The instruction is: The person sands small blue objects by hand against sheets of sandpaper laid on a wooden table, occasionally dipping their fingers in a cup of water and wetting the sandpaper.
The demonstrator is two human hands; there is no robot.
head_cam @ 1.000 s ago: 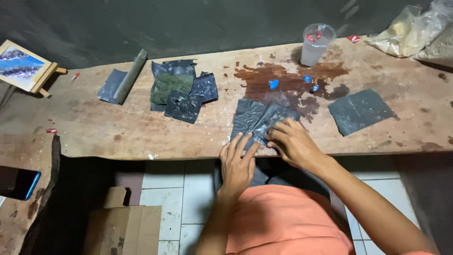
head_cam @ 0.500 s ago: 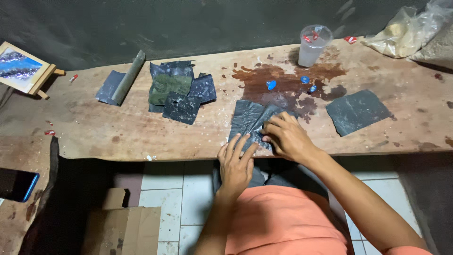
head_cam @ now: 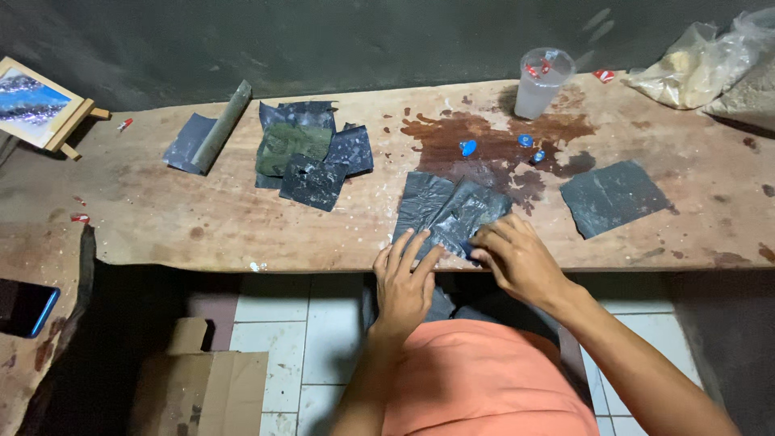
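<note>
Dark grey sandpaper sheets (head_cam: 448,214) lie at the near edge of the wooden tabletop (head_cam: 242,226), just where they lay a second ago. Both hands have stayed on them: the left hand (head_cam: 404,278) rests flat with fingers spread on the near corner, while the right hand (head_cam: 517,258) has slid slightly lower and pinches the sheets' right edge. Clear plastic bags (head_cam: 702,64) of pale material sit at the far right corner. A small framed blue picture (head_cam: 36,105) leans at the far left.
</note>
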